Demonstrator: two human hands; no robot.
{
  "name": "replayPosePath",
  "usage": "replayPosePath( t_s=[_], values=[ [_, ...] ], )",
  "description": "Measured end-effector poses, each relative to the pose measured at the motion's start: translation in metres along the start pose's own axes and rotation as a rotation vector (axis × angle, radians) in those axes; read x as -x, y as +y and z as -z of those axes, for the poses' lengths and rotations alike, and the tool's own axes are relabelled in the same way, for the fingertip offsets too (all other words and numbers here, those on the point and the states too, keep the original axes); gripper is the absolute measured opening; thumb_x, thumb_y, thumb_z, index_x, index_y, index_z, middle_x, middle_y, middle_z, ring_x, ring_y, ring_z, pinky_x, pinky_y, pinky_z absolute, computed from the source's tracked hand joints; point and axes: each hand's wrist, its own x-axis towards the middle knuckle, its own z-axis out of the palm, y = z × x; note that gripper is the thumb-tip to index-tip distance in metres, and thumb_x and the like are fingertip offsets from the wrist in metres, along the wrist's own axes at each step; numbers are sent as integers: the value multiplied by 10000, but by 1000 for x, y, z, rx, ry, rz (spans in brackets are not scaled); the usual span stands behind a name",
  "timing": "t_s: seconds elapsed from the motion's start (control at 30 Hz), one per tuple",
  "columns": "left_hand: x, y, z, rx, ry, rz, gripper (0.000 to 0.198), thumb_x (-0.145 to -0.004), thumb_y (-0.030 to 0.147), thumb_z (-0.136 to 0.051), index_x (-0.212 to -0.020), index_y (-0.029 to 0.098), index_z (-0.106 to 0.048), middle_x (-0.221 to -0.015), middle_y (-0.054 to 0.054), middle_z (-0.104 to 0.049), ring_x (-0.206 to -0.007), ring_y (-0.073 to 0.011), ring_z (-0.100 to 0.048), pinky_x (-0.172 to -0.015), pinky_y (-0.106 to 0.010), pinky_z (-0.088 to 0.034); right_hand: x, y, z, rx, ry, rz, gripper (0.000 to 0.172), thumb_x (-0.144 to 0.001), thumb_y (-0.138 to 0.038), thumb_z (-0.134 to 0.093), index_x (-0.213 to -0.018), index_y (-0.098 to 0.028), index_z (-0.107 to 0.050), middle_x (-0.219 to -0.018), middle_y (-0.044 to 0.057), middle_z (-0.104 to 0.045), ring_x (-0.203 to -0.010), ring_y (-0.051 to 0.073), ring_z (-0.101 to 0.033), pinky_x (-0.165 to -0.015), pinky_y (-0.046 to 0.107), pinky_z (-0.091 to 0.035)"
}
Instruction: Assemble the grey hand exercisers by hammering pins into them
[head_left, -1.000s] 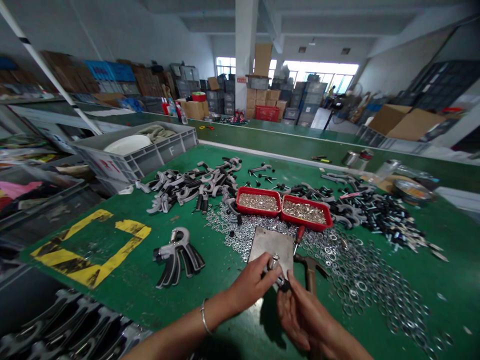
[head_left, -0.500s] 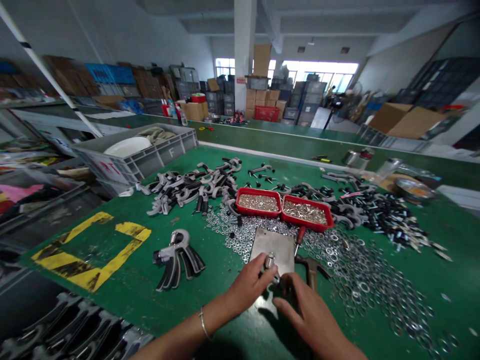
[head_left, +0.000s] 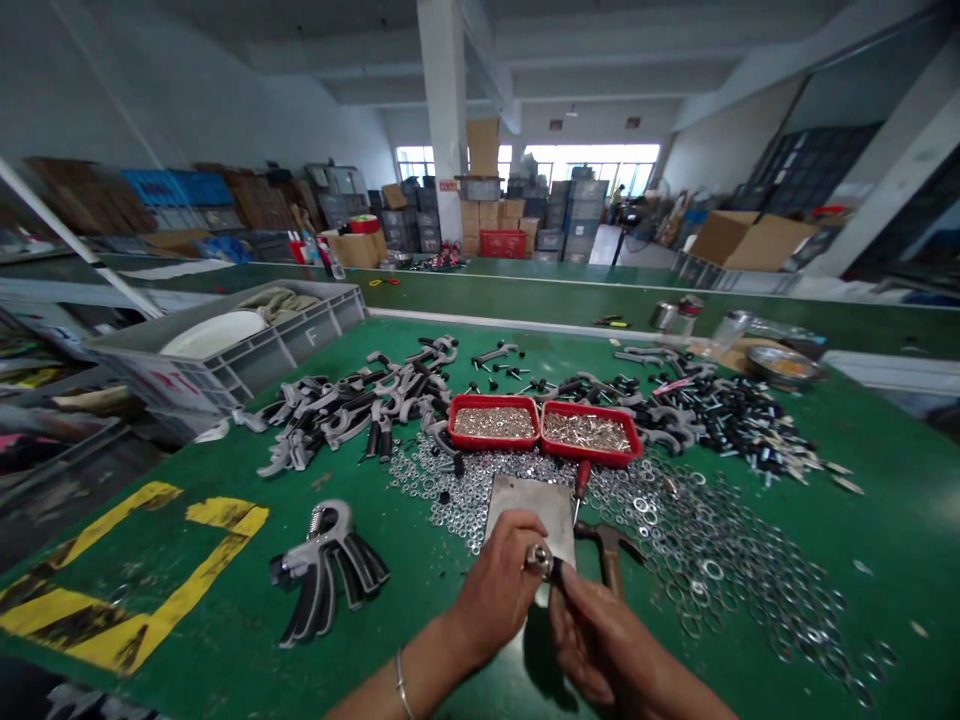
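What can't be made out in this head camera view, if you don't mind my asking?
Head view:
- Small metal fitting: lower end hidden by the left hand and right hand.
- Hammer: handle end hidden behind the right hand.
- Small parts in the red tray: too small to identify.
- Distant cartons: markings blurred.

The steel fitting [head_left: 538,558] looks polished and glossy, the flat steel plate [head_left: 529,505] dull and scuffed, the scattered washers [head_left: 712,569] bright plated metal, the trays [head_left: 495,405] glossy red plastic, and the hand-grip exerciser [head_left: 322,540] matt grey-and-black plastic on a smooth green bench mat [head_left: 885,560].
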Motion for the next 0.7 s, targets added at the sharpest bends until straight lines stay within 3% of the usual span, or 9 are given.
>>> replayPosePath(
  t_s=[0.07,0.13,0.2,0.27,0.37,0.43,0.53,0.57,0.7],
  values=[
    [-1,-2,-1,-41,-34,-48,170,-997,293,-413,-961,193,-545,-1071,-93,-545,-1037,-209,-531,-969,-364,-427,-2,-4,2,59,14,21,650,-958,-661,-195,-829,-179,-613,-576,22,-594,-442,150,-490,-486,278,-425],
    [-1,-5,-4,-30,43,33,177,-1011,277,-376,-990,194,-532,-1020,-77,-553,-989,-195,-546,-920,-350,-456,-3,-5,4,186,190,141,491,-896,-651,-465,-925,-186,-619,-794,60,-661,-680,185,-583,-646,295,-465],
    [0,-8,-8,-33,132,93,175,-1018,240,-350,-1016,195,-519,-988,-63,-561,-960,-181,-557,-889,-330,-470,-5,-4,4,195,303,240,415,-877,-607,-545,-914,-200,-612,-866,61,-652,-789,199,-586,-702,298,-463],
    [2,-12,-9,-90,123,-37,147,-1003,204,-385,-998,201,-532,-966,-52,-571,-923,-173,-564,-855,-308,-478,-6,0,1,62,229,256,431,-940,-590,-426,-855,-207,-604,-737,29,-609,-662,177,-568,-593,275,-448],
    [4,-16,-7,-207,5,-381,115,-960,176,-463,-972,209,-573,-965,-49,-596,-888,-178,-568,-841,-312,-481,-6,4,0,-47,142,254,454,-941,-603,-395,-822,-220,-610,-639,8,-563,-547,175,-520,-496,274,-414],
    [2,-15,-7,-198,-5,-320,135,-971,187,-445,-987,205,-577,-970,-53,-606,-899,-182,-581,-843,-315,-487,-5,4,3,-18,168,256,400,-894,-603,-505,-863,-223,-627,-725,30,-613,-636,191,-546,-580,297,-451],
    [-1,-13,-10,-109,103,42,177,-1011,232,-378,-1027,188,-548,-953,-60,-607,-911,-180,-603,-820,-301,-503,-7,5,4,38,253,245,393,-838,-604,-601,-920,-221,-630,-886,56,-636,-815,201,-549,-746,309,-457],
    [-1,-13,-10,-99,122,82,183,-1014,241,-370,-1027,185,-543,-947,-61,-605,-907,-179,-605,-823,-302,-504,-8,7,3,12,241,219,417,-847,-626,-573,-912,-217,-624,-873,53,-625,-811,196,-546,-734,298,-455],
    [3,-16,-8,-151,-13,-230,178,-988,245,-422,-922,191,-578,-922,-62,-599,-853,-171,-587,-801,-288,-498,-10,19,-6,-192,75,103,591,-952,-667,-242,-850,-213,-606,-694,20,-552,-623,169,-542,-571,264,-439]
  ],
)
